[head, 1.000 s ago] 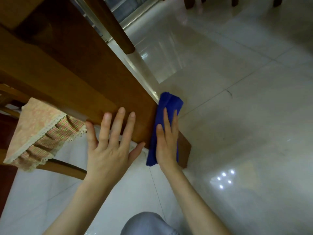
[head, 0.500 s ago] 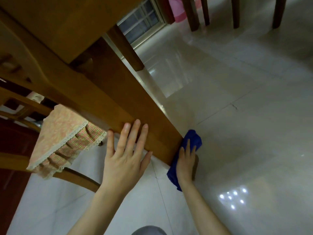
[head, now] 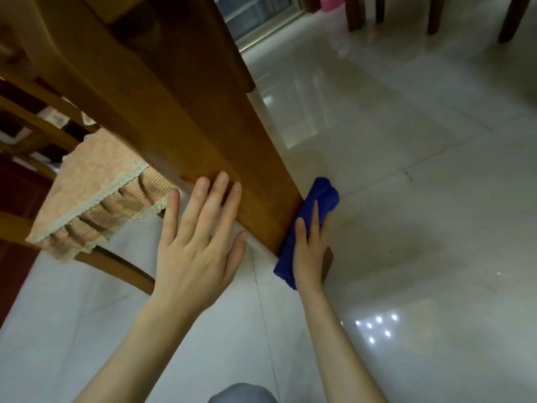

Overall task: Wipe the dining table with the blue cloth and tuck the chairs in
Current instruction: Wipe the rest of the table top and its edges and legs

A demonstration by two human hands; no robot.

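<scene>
Looking down through the head view, so just one angle here. Two hands are in shot and they're apart. The left hand (head: 197, 251) lies flat on the near wooden leg (head: 232, 158) of the surface, fingers straight and spread, holding nothing. The right hand (head: 309, 251) presses the one blue cloth (head: 322, 193) against that leg's right face with straight fingers, low down near the floor (head: 406, 199). A second, darker leg (head: 209, 53) stands behind the first. There's one chair (head: 116, 263) on the left with one pink lace-edged cushion (head: 96, 181). Four dark furniture legs (head: 433, 16) show top right, well apart from everything else. One grey-clad knee (head: 241, 394) is at the bottom edge.
</scene>
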